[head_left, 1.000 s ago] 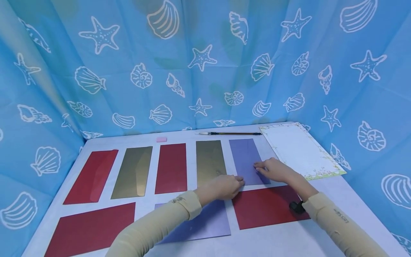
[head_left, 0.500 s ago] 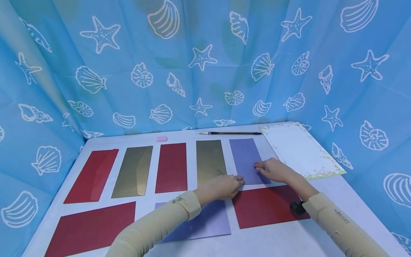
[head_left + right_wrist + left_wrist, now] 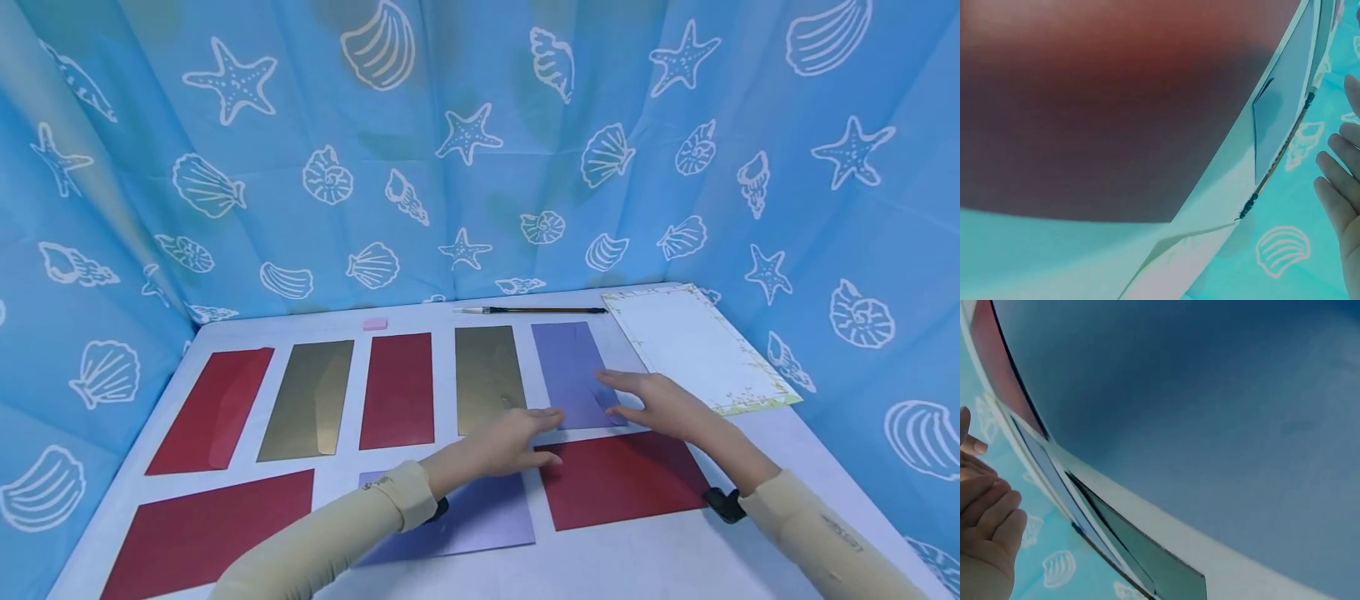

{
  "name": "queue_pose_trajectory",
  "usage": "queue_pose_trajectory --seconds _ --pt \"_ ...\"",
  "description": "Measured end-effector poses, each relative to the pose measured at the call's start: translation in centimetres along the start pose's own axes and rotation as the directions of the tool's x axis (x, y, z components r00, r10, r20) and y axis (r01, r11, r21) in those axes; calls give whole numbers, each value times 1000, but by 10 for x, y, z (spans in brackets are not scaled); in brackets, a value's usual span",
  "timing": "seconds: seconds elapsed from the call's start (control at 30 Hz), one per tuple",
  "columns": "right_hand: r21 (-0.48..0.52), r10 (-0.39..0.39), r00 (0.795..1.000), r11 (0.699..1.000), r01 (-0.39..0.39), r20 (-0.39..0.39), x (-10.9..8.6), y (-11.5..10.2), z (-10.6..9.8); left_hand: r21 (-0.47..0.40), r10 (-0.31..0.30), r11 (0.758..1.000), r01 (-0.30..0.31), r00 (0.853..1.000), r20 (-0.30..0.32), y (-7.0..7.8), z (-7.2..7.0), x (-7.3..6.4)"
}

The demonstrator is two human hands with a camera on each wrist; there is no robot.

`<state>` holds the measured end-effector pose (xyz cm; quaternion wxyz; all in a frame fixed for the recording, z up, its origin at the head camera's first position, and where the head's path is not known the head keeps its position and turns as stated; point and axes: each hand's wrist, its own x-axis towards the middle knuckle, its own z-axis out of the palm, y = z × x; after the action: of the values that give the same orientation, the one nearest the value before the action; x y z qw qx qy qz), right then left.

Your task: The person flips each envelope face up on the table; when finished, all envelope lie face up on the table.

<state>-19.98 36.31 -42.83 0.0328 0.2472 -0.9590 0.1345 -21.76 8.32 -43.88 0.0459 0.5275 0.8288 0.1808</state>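
Note:
In the head view my right hand [image 3: 667,407] is above the lower right part of an upright-laid purple envelope [image 3: 566,358], thumb and fingers apart. My left hand [image 3: 502,442], holding nothing, has its fingertips near that envelope's lower left corner. Beneath the left hand lie part of a gold envelope [image 3: 483,358] and a sideways purple envelope [image 3: 480,521]. A sideways red envelope [image 3: 622,487] lies below the right hand. The left wrist view catches the left hand's fingers [image 3: 1000,512] loosely bent; extended fingers [image 3: 1335,162] appear in the right wrist view.
Further left lie red [image 3: 397,392] and gold [image 3: 307,400] envelopes, another red one [image 3: 210,408], and a sideways red one [image 3: 217,525]. A writing brush [image 3: 532,310], a pink eraser-like block [image 3: 375,324] and a floral-bordered sheet [image 3: 697,346] lie towards the back, before a blue curtain [image 3: 480,200].
Both hands were down on the upright-laid purple envelope's lower part with fingers together. Now they have lifted slightly, thumbs spread from fingers, and the right hand has shifted right. The envelopes keep their places.

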Motion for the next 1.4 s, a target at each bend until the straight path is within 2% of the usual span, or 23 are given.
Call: queue_pose_trajectory --seconds 0.17,0.4,0.53,0.67,0.8,0.97,1.13,1.4 --pt "-24 6 1000 1000 -6 -9 -25 -11 -7 -48 36 998 -39 998 -45 17 5 -19" --pt "1 19 1000 1000 -19 -19 -59 -28 -13 -53 -15 998 13 999 -33 52 15 -40" --pt "11 4 1000 1000 -4 -20 -77 -32 -14 -34 -10 999 9 999 -41 62 22 -47" --pt "46 -27 999 999 28 -18 -96 -31 -14 -60 -23 998 21 999 -38 63 27 -48" --pt "80 -26 999 997 24 27 -112 -27 -12 -77 -52 996 50 998 -21 60 31 -47" --pt "111 43 988 992 -59 146 -122 -20 -9 -63 -106 992 106 994 17 57 35 -44" --pt "138 87 968 983 -122 236 -126 -12 -5 -41 -125 991 127 991 46 57 36 -42" --pt "159 66 973 982 -103 221 -128 -5 1 -32 -140 989 142 989 54 59 34 -38"
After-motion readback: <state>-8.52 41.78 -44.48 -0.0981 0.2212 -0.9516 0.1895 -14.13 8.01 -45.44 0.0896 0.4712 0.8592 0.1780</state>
